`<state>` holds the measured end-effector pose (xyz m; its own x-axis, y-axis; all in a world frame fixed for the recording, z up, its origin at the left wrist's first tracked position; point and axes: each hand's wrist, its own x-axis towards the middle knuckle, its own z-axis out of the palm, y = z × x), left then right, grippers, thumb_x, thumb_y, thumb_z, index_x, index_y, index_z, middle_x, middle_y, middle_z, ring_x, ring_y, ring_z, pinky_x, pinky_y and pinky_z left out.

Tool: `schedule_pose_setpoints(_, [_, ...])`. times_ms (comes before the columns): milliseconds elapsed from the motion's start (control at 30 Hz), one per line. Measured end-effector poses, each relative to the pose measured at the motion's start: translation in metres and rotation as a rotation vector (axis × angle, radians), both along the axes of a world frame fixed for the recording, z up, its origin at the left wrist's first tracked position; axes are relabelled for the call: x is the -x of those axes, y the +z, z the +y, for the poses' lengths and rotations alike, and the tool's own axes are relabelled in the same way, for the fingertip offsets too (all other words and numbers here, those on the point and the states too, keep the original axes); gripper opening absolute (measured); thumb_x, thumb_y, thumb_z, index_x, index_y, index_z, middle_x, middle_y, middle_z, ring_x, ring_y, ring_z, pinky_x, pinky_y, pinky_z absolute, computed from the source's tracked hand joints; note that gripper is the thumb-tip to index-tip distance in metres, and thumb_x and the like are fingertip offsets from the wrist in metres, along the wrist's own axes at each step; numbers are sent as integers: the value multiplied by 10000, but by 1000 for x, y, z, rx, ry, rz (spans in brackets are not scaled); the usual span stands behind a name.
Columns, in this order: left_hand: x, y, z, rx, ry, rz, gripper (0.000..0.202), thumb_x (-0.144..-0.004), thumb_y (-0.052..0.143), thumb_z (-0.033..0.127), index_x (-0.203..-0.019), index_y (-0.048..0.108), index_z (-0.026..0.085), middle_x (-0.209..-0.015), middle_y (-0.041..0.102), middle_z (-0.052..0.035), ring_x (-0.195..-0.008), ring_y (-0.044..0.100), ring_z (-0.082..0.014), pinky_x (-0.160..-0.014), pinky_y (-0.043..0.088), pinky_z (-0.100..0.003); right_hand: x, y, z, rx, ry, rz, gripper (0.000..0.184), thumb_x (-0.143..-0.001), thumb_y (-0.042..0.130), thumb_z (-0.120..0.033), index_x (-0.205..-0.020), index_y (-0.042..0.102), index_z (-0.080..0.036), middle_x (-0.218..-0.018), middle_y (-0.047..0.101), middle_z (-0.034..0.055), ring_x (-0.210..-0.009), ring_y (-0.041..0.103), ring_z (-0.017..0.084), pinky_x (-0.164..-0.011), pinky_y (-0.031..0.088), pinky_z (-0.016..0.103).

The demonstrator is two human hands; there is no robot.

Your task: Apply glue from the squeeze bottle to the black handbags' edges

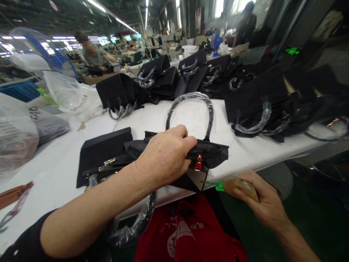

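My left hand is closed on the top edge of a black handbag at the table's near edge. A red zipper pull hangs just right of my fingers. One plastic-wrapped handle of the bag stands up behind my hand; another wrapped handle hangs below my forearm. My right hand is wrapped around an amber, bottle-shaped tool with a green collar and thin green tip. That tip points left, close to the bag's lower right side. My left forearm hides part of the bag.
Several black handbags with plastic-wrapped handles line the back and right of the white table. Clear plastic bags lie at the left, near a brown strip. A blue fan and two people are farther back.
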<state>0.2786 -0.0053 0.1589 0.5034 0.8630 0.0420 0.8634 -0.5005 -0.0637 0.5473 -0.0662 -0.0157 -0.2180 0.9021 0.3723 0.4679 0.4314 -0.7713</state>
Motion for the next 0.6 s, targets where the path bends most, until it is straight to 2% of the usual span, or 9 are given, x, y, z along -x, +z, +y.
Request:
schedule_pose_setpoints(133, [1, 0, -3, -1, 1, -13, 262, -830, 621, 217, -1068, 729, 227, -1026, 653, -78, -818, 649, -206, -673, 526, -327, 2, -1, -1, -77, -107, -10, 144, -929, 661, -293, -1070, 638, -271, -955, 652, 30, -832, 632, 185, -713, 510, 291])
schedule_pose_setpoints(267, [1, 0, -3, -1, 3, -13, 269, -832, 621, 217, -1077, 728, 234, -1033, 657, -75, -833, 656, -216, -677, 530, -334, 1, -2, -4, -111, -71, -13, 220, -931, 663, -280, -1146, 614, -274, -1011, 652, 33, -883, 639, 182, -743, 513, 282])
schedule_pose_setpoints(400, [2, 1, -3, 7, 3, -13, 264, -842, 612, 224, -1080, 728, 234, -1038, 655, -77, -840, 661, -220, -677, 529, -339, -2, -5, -4, -135, -82, -48, 198, -938, 654, -277, -1132, 614, -263, -1004, 647, 31, -874, 633, 172, -745, 504, 274])
schedule_pose_setpoints(500, [3, 2, -5, 10, 3, -9, 271, -834, 620, 229, -1086, 721, 237, -1045, 652, -73, -834, 660, -222, -670, 528, -341, -3, -5, -3, -103, -144, -16, 194, -921, 678, -288, -1105, 625, -263, -1000, 640, 29, -877, 620, 179, -740, 496, 279])
schedule_pose_setpoints(600, [4, 2, -10, 14, 1, -4, 281, -830, 615, 226, -1094, 711, 237, -1046, 647, -71, -842, 659, -221, -669, 532, -336, -1, -1, -7, -17, -93, 17, 144, -928, 664, -301, -1066, 632, -279, -946, 640, 3, -825, 618, 162, -704, 492, 260])
